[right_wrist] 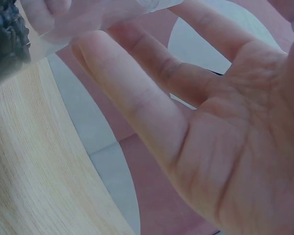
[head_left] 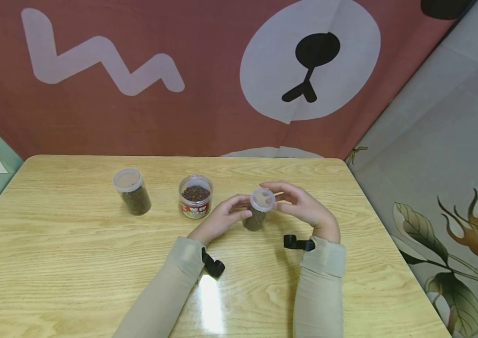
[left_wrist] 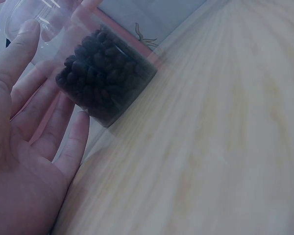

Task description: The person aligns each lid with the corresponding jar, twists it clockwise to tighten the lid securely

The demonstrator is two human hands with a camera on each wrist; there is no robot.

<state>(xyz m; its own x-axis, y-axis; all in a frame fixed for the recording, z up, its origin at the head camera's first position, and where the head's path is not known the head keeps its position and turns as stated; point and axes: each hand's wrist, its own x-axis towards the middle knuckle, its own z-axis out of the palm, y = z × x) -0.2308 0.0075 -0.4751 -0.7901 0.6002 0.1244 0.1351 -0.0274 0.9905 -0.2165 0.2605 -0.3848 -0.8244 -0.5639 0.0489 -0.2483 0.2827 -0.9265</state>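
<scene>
A clear plastic jar [head_left: 254,219] of dark, bean-like pieces, with a translucent lid [head_left: 262,199], is between the two hands at the table's middle right. My left hand [head_left: 223,217] holds it from the left, thumb near the lid and the other fingers spread behind. In the left wrist view the dark pieces [left_wrist: 105,73] show through the wall, and the jar's base is at or just over the tabletop. Around the upper right side of the jar, my right hand [head_left: 306,209] has its fingers extended; in the right wrist view a fingertip [right_wrist: 95,41] reaches the clear wall.
An open jar [head_left: 195,209] with a red label and brown pellets stands left of my left hand. Farther left is another lidded jar [head_left: 135,199] with dark contents. They share a wooden table [head_left: 74,263], backed by a red printed cloth [head_left: 209,108].
</scene>
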